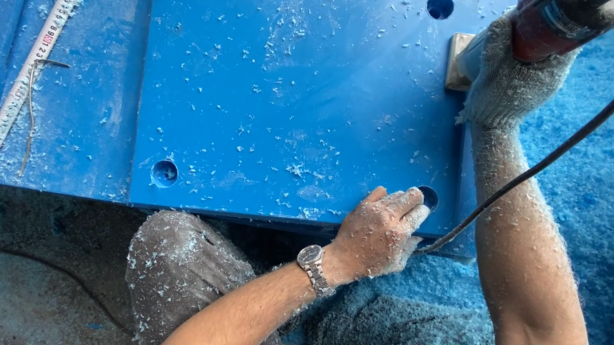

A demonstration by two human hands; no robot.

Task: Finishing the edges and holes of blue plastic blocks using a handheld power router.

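i see no packages, signs or screens here; only a pale label band (563, 23) wrapped around the red power tool (548, 26), top right.

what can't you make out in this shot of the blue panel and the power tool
Head view:
- Power tool: its top is cut off by the upper edge, and the gloved right hand covers its working end.
- Fourth hole in the blue panel: partly hidden by the left hand.
- Black cord: its lower end disappears behind the left hand.
- Tape measure: markings too small to read.
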